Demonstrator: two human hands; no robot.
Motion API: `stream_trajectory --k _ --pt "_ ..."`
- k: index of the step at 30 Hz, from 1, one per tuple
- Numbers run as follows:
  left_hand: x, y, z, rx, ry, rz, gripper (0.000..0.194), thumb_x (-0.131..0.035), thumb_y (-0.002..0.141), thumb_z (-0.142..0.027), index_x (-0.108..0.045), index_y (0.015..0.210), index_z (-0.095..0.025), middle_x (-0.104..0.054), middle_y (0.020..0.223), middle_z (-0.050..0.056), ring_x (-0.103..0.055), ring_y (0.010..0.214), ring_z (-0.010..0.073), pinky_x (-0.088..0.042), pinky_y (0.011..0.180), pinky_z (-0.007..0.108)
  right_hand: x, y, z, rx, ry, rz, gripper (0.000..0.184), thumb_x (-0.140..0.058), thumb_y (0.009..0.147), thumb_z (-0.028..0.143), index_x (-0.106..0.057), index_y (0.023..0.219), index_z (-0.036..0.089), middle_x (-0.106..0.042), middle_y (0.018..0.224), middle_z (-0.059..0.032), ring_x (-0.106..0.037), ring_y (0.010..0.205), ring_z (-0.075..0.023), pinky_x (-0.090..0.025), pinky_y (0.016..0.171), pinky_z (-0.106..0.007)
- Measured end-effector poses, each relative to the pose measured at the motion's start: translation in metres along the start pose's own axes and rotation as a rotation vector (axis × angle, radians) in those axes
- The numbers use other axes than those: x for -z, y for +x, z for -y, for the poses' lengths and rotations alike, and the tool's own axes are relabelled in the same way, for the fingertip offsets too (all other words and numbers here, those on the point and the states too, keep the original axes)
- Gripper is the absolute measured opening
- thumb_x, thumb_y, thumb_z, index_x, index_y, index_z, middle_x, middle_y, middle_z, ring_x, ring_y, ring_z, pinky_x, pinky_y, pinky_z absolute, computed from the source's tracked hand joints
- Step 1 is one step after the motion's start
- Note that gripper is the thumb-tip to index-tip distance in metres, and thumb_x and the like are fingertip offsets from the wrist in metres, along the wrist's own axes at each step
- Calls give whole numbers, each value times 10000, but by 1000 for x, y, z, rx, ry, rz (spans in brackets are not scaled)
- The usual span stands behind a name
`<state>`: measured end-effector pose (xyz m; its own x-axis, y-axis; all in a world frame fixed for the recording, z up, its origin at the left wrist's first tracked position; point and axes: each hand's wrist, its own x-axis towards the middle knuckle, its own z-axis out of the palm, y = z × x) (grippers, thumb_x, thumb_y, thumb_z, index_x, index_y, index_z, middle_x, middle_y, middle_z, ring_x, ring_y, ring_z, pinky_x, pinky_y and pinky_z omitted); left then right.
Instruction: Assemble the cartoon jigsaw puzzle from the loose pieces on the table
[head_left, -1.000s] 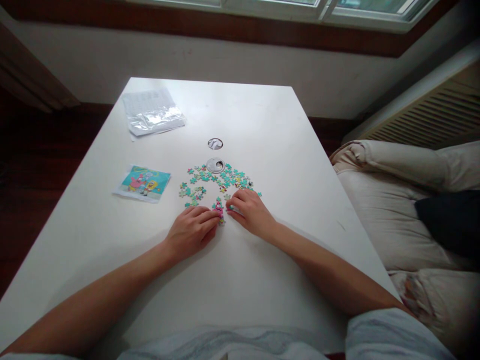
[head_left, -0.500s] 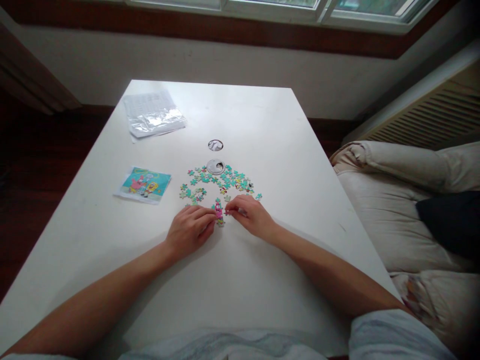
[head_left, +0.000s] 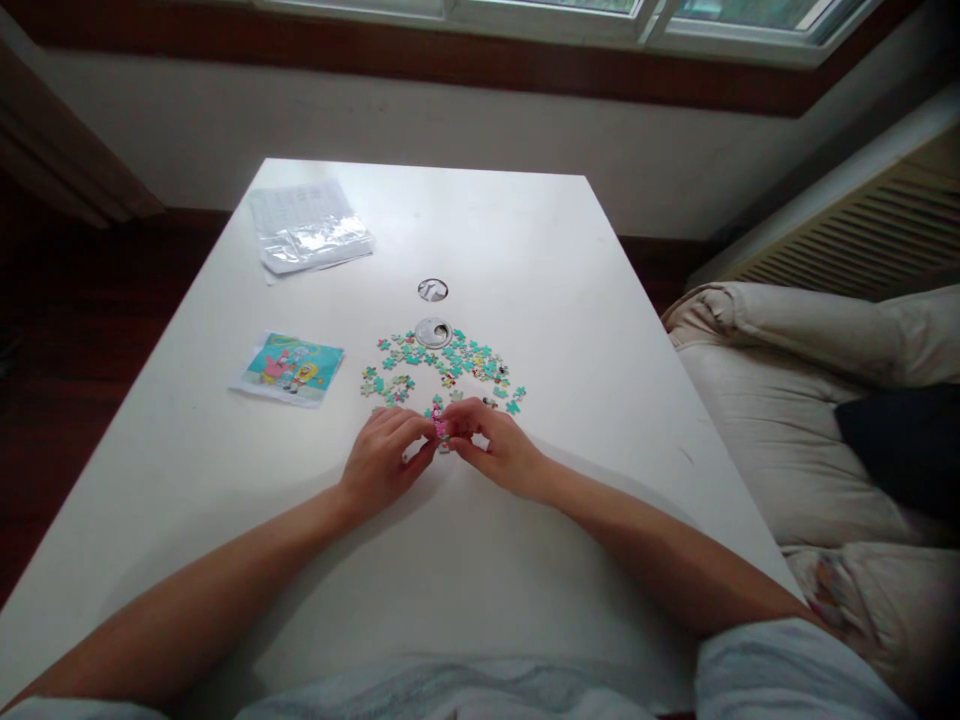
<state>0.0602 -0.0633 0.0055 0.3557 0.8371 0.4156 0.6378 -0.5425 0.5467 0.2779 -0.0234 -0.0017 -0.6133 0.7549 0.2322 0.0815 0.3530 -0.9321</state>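
A small strip of joined jigsaw puzzle pieces [head_left: 439, 427], mostly pink, lies on the white table between my two hands. My left hand [head_left: 384, 452] is closed on the strip's left edge with thumb and fingertips. From the other side, my right hand [head_left: 496, 446] bends its fingers over the strip's right edge, pinching at a puzzle piece that the fingertips mostly hide. Loose puzzle pieces [head_left: 480, 362], mainly turquoise, spread in an arc just beyond my hands.
A reference picture [head_left: 292, 370] with cartoon figures lies to the left. Farther back is a clear plastic sleeve with papers [head_left: 307, 228]. A round metal grommet [head_left: 433, 333] and a round hole [head_left: 433, 290] sit mid-table [head_left: 525, 240]. A beige sofa [head_left: 739, 400] stands to the right.
My right hand has moved slightly left, bringing its small puzzle piece against the pink strip. My left hand stays at the strip's left side.
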Motion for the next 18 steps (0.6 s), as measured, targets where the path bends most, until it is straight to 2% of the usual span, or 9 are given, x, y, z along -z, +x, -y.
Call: stream_trajectory --k 8,13,18 --pt "0 -3 0 -17 -101 -3 262 -561 974 -162 -648 1203 -254 -701 947 27 -652 833 160 -517 779 299 -1 1 0 -69 20 -85 208 -653 970 339 -553 1131 253 -632 796 35 -590 681 -112 -489 650 -240" --pt "7 0 8 207 -128 -72 263 -538 967 -163 -717 1136 -256 -679 988 34 -647 881 162 -520 812 299 5 2 -3 -147 -70 -190 90 -630 956 301 -598 993 225 -591 702 51 -506 604 -102 -419 584 -227" --pt "6 2 15 323 -95 -113 131 -608 923 -192 -706 996 -237 -704 898 5 -654 861 178 -503 855 334 8 2 -5 -153 -135 -147 57 -627 933 257 -653 922 207 -621 731 28 -495 605 -100 -402 573 -225"
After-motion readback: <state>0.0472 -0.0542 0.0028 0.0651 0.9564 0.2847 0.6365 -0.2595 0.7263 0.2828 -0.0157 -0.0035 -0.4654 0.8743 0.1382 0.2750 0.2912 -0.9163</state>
